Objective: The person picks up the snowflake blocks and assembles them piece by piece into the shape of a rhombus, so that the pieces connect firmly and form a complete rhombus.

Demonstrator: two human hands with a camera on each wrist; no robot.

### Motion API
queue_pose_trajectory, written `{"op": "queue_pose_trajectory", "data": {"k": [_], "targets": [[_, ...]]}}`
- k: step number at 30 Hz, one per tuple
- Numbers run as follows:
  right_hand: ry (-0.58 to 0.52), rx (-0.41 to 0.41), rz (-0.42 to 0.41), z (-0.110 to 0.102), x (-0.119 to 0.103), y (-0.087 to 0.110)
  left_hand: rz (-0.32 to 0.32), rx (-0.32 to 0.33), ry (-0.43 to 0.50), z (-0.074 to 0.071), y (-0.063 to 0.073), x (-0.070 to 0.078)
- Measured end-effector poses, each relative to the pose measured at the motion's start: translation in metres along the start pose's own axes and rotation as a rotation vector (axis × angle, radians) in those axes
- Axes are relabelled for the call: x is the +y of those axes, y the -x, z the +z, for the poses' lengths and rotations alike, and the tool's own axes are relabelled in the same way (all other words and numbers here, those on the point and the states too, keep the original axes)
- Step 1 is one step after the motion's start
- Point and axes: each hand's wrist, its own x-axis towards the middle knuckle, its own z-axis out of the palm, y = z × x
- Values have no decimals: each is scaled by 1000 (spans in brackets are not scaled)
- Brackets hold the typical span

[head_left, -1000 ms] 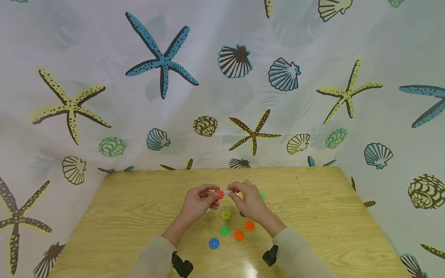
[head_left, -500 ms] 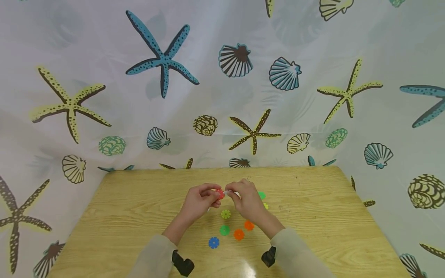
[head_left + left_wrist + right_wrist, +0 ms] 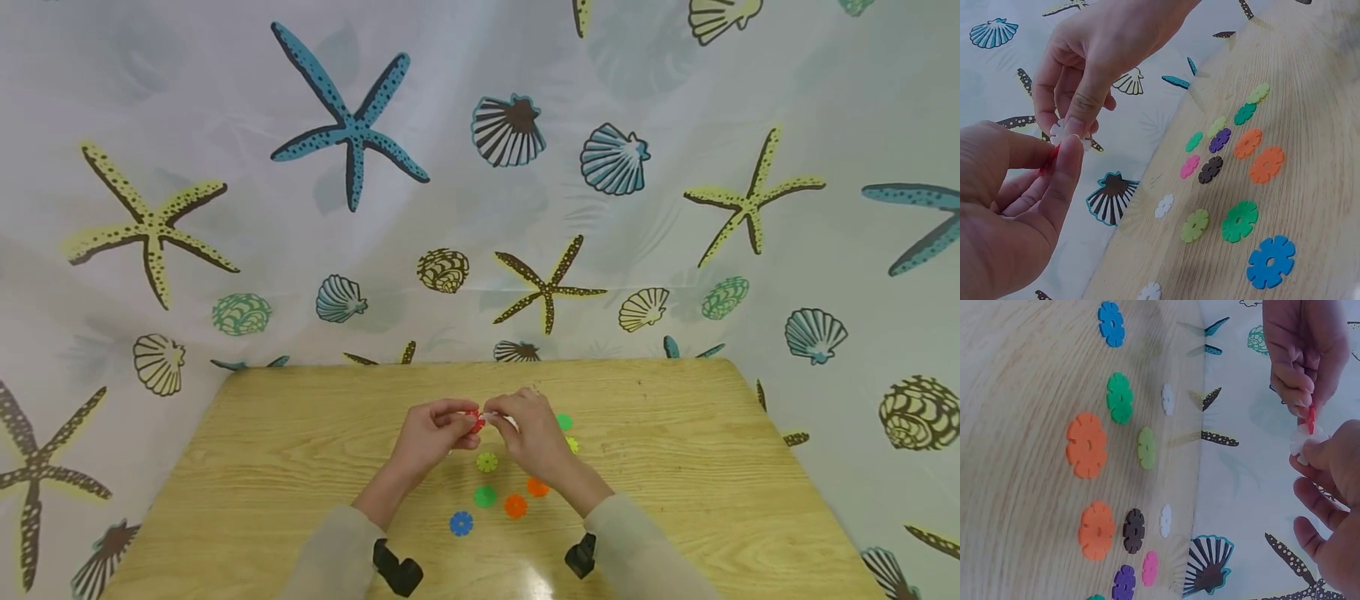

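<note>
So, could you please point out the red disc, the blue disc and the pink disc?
Red disc point(image 3: 1311, 417), right wrist view: on its edge, seen side-on.
Blue disc point(image 3: 1280, 264), left wrist view: just right of its centre hole.
Pink disc point(image 3: 1150, 576), right wrist view: just below its middle.

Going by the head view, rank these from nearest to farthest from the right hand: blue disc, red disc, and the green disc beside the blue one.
1. Red disc: in the left hand's grip, just left of the right hand.
2. Green disc: on the table.
3. Blue disc: farther left, toward the person.
</note>
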Motion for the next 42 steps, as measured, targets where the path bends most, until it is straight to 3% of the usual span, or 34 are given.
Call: {"op": "queue_pose_trajectory", "data": {"k": [6, 14, 18, 32, 42], "targets": [[-12, -75, 50, 0, 3, 3, -50, -16, 52, -1, -2, -2], [-51, -239, 278, -7, 22, 18, -31, 19, 91, -6, -6, -2], [-16, -295, 332, -8, 31, 26, -44, 25, 88, -8, -7, -1], [104, -432, 357, 0, 56, 51, -50, 39, 78, -11, -6, 2], [122, -421, 341, 6, 56, 53, -56, 32, 69, -14, -5, 3]]}}
